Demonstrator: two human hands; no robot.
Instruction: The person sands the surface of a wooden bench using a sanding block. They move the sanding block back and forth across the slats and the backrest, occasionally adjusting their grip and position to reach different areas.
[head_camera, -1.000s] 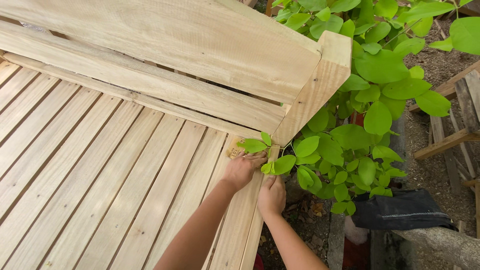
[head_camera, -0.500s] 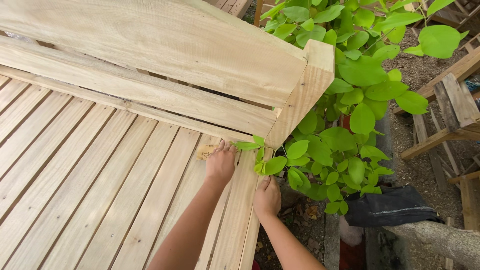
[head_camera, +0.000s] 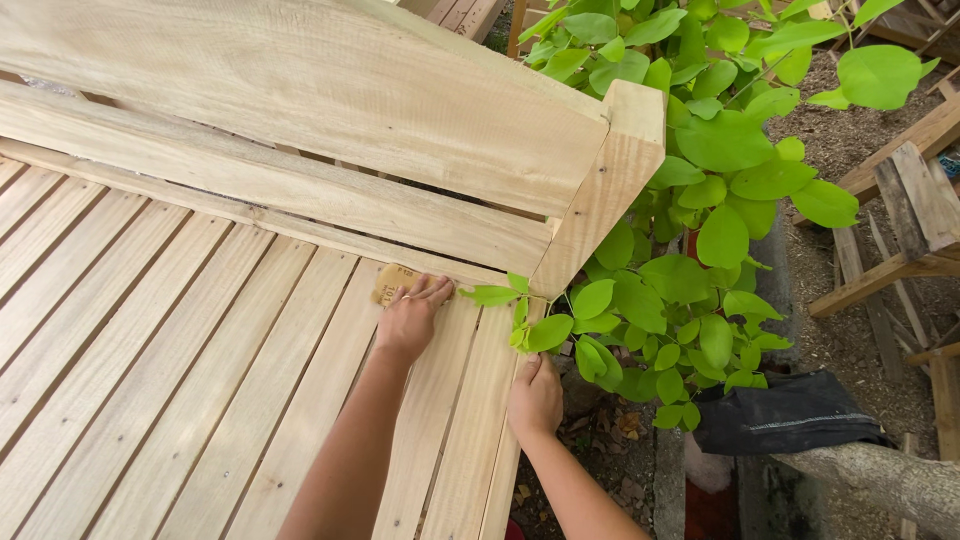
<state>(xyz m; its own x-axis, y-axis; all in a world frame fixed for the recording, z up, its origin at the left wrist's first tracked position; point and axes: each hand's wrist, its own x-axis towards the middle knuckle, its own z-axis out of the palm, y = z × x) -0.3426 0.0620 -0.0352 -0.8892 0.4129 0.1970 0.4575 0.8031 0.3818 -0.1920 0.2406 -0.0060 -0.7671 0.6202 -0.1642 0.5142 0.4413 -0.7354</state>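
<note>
Bench (head_camera: 200, 330) of pale raw wood across most of the view, slatted seat running from lower left up to a plank backrest (head_camera: 330, 90) tilted along the top. Square end post (head_camera: 605, 190) at the right corner, cut at a slant, joining backrest to seat. Leafy green plant (head_camera: 700, 220) just beside that corner, pressing against the post, a few leaves lying over the last seat slats. Bare dirt ground (head_camera: 860, 300) beyond, with other weathered wooden frames (head_camera: 910, 230) at the right edge. Dark folded cloth (head_camera: 785, 415) low on the right, resting on a rough concrete edge (head_camera: 880, 480), well apart from the bench.

Left hand (head_camera: 410, 320) flat on a seat slat close under the backrest, fingers stretched forward and pressed together, palm down. Small tan sheet of sandpaper (head_camera: 392, 283) pinned beneath those fingertips, its far corner showing past them, lying on the slat just below the lowest backrest board. Not gripped around, only pressed down.

Right hand (head_camera: 535, 395) at the outer edge of the seat, near the low leaves, fingers curled over the side of the last slat. Nothing else seen in it; underside of the fingers hidden.
</note>
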